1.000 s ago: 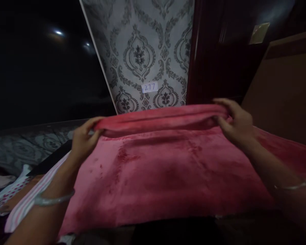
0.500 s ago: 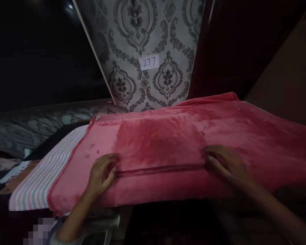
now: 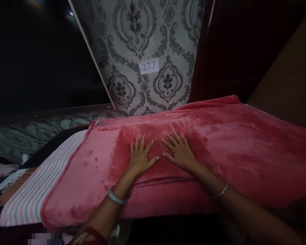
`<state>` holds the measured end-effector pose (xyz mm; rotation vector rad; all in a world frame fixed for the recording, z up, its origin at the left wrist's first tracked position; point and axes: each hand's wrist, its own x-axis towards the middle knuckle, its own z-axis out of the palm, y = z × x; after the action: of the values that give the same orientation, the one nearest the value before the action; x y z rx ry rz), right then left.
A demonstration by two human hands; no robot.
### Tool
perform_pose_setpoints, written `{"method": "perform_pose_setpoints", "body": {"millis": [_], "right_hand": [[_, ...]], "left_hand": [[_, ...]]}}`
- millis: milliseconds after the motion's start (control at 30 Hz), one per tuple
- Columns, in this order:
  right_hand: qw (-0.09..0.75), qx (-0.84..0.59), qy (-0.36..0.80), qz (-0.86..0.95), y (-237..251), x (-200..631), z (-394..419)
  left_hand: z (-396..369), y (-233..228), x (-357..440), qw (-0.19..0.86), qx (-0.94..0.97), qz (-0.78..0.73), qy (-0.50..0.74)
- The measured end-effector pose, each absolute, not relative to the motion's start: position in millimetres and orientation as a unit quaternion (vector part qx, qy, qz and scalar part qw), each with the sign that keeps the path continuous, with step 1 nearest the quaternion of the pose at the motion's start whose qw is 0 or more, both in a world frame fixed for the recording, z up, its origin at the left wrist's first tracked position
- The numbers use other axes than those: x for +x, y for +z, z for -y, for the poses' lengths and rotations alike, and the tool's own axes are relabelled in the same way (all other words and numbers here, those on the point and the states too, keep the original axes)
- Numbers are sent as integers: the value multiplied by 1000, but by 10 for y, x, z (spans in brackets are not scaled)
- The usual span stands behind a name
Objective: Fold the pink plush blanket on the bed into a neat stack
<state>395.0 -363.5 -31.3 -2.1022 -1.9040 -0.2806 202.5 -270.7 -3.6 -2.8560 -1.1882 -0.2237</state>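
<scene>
A pink fleece blanket (image 3: 244, 143) lies spread in front of me, with a darker folded-over panel in its middle. My left hand (image 3: 140, 157) rests flat on that panel, fingers spread, holding nothing. My right hand (image 3: 180, 151) lies flat right beside it, palm down, fingers apart. The two hands nearly touch at the thumbs. A bangle shows on each wrist.
A pink-and-white striped cloth (image 3: 35, 190) sticks out from under the blanket at the left. Behind stands a grey patterned wall (image 3: 142, 37) with a paper label reading 277 (image 3: 149, 66). Dark wood furniture (image 3: 234, 44) rises at the back right. More cloth lies at far left.
I brought the far edge of the blanket toward me and laid it down as a fold. My hands then let go of its corners and moved inward to press flat on the middle.
</scene>
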Motion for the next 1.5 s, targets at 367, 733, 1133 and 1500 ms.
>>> {"method": "perform_pose_setpoints", "body": {"millis": [367,733,1133,1500], "right_hand": [[126,-738,-75,659,-319,3942,3596],[118,-733,-99,662,-348,3956,3582],[126,-736,-85,659,-395,3980,3545],[138,-732,-91,661,-395,3966,3545]], "left_hand": [[2684,-66,2023,6,-917,397,-46],[2691,-66,2017,-16,-914,403,-51],[2660,-115,2004,-20,-913,401,-66],[2704,-41,1990,-7,-912,406,-59]]}}
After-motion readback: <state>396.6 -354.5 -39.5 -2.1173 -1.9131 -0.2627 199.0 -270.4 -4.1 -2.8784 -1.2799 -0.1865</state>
